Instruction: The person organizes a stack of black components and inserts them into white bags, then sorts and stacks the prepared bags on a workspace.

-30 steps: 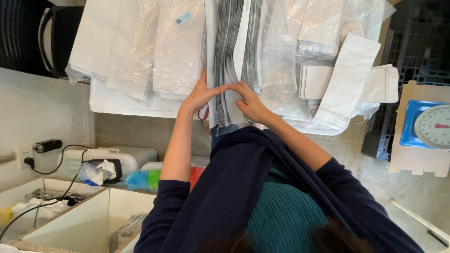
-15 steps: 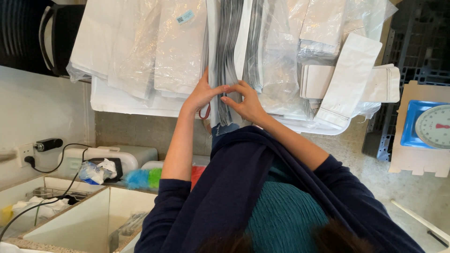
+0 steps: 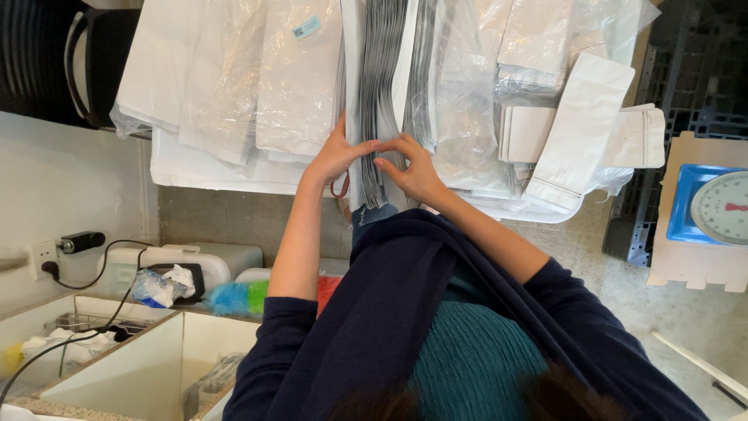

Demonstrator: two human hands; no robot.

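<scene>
Counter (image 3: 234,222) heaped with plastic-wrapped white bags (image 3: 234,86), left hand (image 3: 336,152) and right hand (image 3: 417,171) pinching a grey pouch stack (image 3: 382,70) standing between the bags, scale (image 3: 721,206) at right.

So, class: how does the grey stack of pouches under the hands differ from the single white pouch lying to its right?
The grey stack holds many pouches packed on edge; the white pouch lies alone, flat and slanted. The left hand and right hand touch the stack; the white pouch is untouched. Both rest among clear-wrapped bundles.

Speckled stone floor (image 3: 623,281), white wall (image 3: 70,179) with socket (image 3: 43,253).
</scene>
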